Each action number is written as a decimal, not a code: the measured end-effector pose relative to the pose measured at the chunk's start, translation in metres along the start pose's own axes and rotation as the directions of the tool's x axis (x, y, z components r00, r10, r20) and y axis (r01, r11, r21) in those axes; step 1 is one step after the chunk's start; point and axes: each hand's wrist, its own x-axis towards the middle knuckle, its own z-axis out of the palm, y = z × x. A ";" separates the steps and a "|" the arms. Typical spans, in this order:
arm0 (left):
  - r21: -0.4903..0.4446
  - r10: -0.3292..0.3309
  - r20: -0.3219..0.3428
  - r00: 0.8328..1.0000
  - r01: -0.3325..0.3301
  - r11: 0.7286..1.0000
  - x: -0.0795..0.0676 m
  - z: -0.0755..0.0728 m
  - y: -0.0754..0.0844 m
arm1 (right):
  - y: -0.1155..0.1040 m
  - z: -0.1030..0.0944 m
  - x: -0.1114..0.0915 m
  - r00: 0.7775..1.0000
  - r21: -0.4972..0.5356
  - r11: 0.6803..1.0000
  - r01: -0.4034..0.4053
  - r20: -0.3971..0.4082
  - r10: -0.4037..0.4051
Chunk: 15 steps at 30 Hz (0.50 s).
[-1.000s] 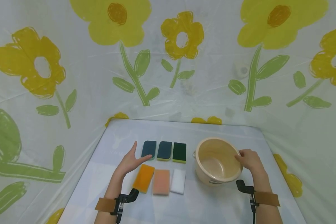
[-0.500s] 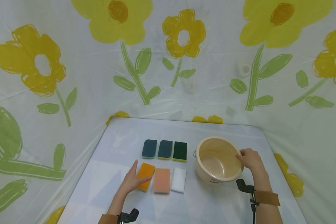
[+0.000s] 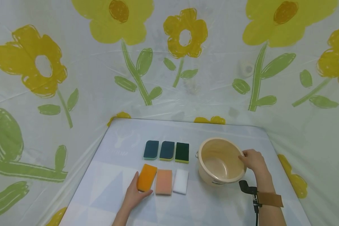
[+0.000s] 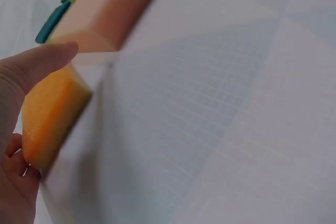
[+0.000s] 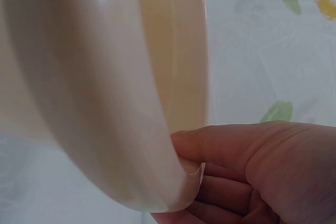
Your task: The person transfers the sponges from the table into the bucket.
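While the right hand (image 3: 253,158) grips the rim of the bucket (image 3: 212,150), thumb inside and fingers outside, the left hand (image 3: 134,195) lies spread about the orange sponge (image 3: 147,177), fingers along its left side and thumb stretched out by its near end. Whether the thumb presses the sponge, I cannot tell.

The orange sponge lies slanted on the table (image 3: 209,205), at the left end of the near row. Just to its right is the peach sponge (image 3: 164,182), close enough that the left thumb's tip comes near its corner; in the left wrist view the two overlap, though contact is uncertain. Next comes the white sponge (image 3: 181,181), a little apart from the peach one. Both stand in the way between the orange sponge and the bucket, which sits at the right.

Behind runs a far row: a blue sponge (image 3: 151,149) with a teal edge, a second blue sponge (image 3: 167,149) with a yellow edge, and a green sponge (image 3: 182,151), also edged yellow, nearest the bucket. A small black camera (image 3: 248,189) on a brown strap (image 3: 269,199) juts from the right wrist, just below the bucket's near right side. A pale cloth (image 3: 214,78) printed with yellow flowers hangs behind the table and along its sides.
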 end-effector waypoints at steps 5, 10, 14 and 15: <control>0.002 0.027 -0.039 0.999 -0.027 1.000 -0.002 0.004 0.001 | 0.002 0.000 0.001 1.000 -0.009 1.000 0.005 -0.003 -0.005; 0.041 0.036 -0.050 0.998 -0.034 0.999 -0.003 0.006 0.002 | 0.002 0.001 0.001 1.000 -0.004 1.000 0.008 -0.004 -0.008; 0.068 0.040 -0.059 0.997 -0.036 0.997 -0.004 0.006 0.004 | 0.002 0.002 0.001 1.000 0.003 1.000 0.004 -0.006 -0.004; 0.080 0.043 -0.061 0.997 -0.038 0.996 -0.004 0.006 0.005 | 0.002 0.002 0.001 1.000 0.005 1.000 0.002 -0.006 -0.002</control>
